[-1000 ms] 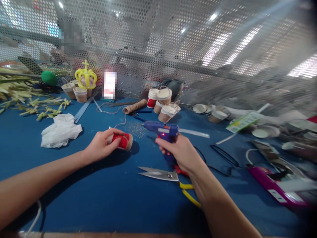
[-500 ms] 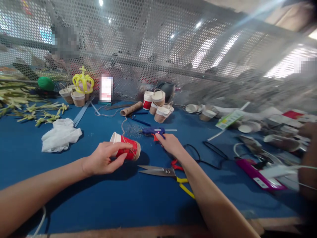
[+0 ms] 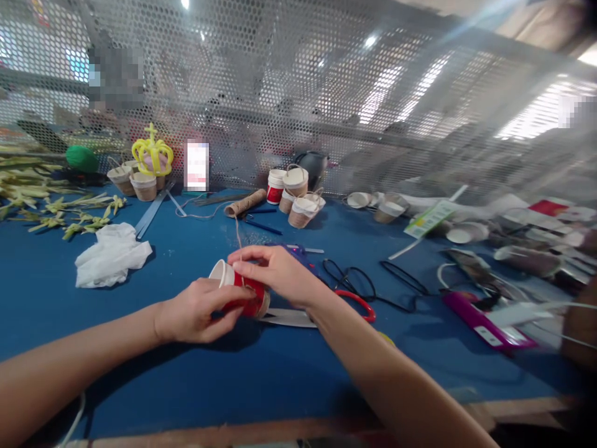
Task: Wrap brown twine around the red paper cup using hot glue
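Note:
A red paper cup (image 3: pixel 239 287) lies on its side on the blue table (image 3: pixel 196 367), its white rim turned up and left. My left hand (image 3: pixel 196 309) grips the cup from below, fingers wrapped round it. My right hand (image 3: pixel 275 274) reaches across from the right and pinches a thin brown twine (image 3: pixel 238 233) against the cup near its rim. The twine runs back to a spool (image 3: pixel 245 203). Scissors (image 3: pixel 298 317) with a red and yellow handle lie just right of the cup, partly under my right wrist. A blue glue gun (image 3: pixel 303 251) rests behind my right hand, mostly hidden.
Twine-wrapped cups (image 3: pixel 298 199) stand at the back centre, more cups and a yellow crown (image 3: pixel 152 152) at back left. A white crumpled sheet (image 3: pixel 111 255) and green leaves (image 3: pixel 56 205) lie left. Black cable (image 3: pixel 373 283), a magenta tool (image 3: pixel 485 320) and clutter fill the right. A mesh screen (image 3: pixel 326 93) closes the back.
My right hand put the glue gun down on the table, then moved left onto the cup and took the twine. My left hand kept hold of the cup.

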Tool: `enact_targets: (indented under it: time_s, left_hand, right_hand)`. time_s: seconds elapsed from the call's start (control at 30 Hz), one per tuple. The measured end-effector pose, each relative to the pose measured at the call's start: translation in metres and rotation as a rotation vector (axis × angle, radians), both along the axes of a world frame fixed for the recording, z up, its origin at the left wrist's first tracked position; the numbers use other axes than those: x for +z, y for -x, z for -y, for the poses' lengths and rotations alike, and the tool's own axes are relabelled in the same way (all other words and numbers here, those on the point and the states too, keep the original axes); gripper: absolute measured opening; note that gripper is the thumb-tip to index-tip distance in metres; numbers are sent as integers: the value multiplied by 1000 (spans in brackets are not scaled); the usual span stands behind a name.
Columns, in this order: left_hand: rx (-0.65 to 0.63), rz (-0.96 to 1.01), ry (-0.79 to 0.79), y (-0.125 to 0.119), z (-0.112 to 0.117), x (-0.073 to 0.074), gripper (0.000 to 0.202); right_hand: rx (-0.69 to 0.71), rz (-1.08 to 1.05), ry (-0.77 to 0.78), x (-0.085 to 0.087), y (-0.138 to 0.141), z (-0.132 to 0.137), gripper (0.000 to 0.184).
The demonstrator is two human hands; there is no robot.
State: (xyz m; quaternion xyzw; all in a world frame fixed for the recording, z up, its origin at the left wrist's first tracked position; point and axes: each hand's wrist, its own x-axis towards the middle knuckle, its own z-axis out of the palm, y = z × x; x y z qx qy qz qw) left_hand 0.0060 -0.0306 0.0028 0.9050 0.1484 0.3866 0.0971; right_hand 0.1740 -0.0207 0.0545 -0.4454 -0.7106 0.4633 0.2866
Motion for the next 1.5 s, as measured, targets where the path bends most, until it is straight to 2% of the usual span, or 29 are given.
enact_targets:
  time_s: [0.1, 0.27, 0.37, 0.47, 0.77, 1.03, 1.5]
  left_hand:
    - [32, 56, 153, 0, 1, 2, 30]
    - [191, 189, 509, -3, 0, 2, 24]
    - [191, 257, 686, -5, 0, 2, 23]
    - [178, 308, 760, -6, 0, 3, 23]
    - [174, 310, 788, -7, 2, 6, 21]
    - [172, 296, 764, -4, 6, 7, 22]
    - [206, 272, 667, -1, 7, 8, 20]
  right_hand:
    - [-162, -156, -37, -2, -2, -2, 16]
    - [-317, -301, -77, -5, -15, -4, 16]
    - [-374, -311, -92, -6, -20, -5, 17]
    - [-392, -288, -116, -7, -21, -5, 18]
    - [-422, -98, -178, -8, -21, -5, 17]
    - [-335, -22, -149, -16, -19, -7, 20]
    - [-258, 89, -89, -19, -16, -7, 22]
